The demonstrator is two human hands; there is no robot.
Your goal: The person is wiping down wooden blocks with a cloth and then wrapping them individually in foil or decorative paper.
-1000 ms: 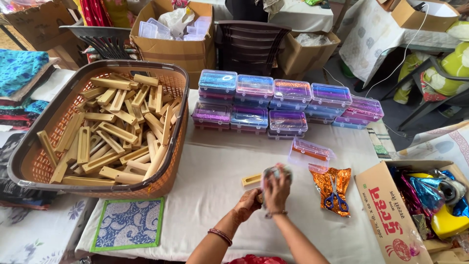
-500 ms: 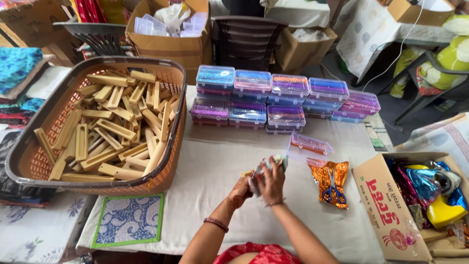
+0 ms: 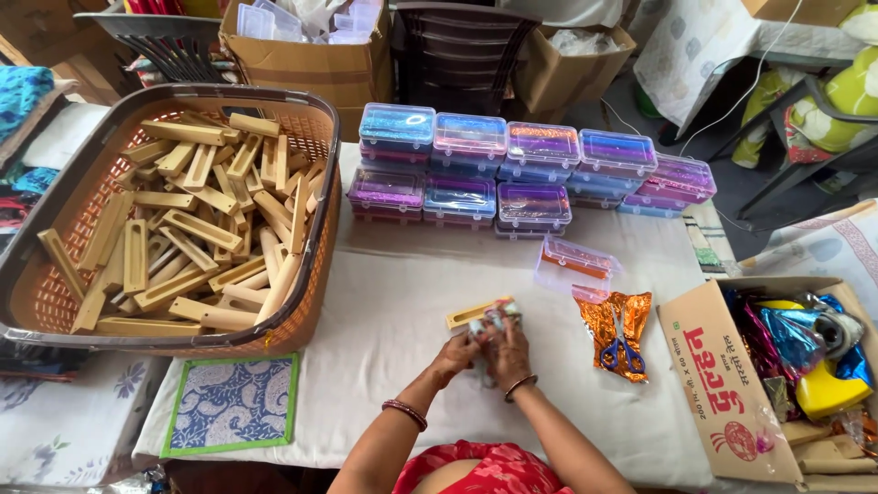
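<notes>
Both my hands meet near the counter's front edge: left hand and right hand closed in a grip on a wooden block with crinkly wrap. The block looks light and stiff; I'd hold its long sides, since the wrap seems slippery.

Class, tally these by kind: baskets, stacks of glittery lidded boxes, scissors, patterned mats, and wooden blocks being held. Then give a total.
Basket: 1
Stacks of glittery lidded boxes: 8
Scissors: 1
Patterned mat: 1
Wooden block held by left hand and right hand: 1
Total: 12
</notes>
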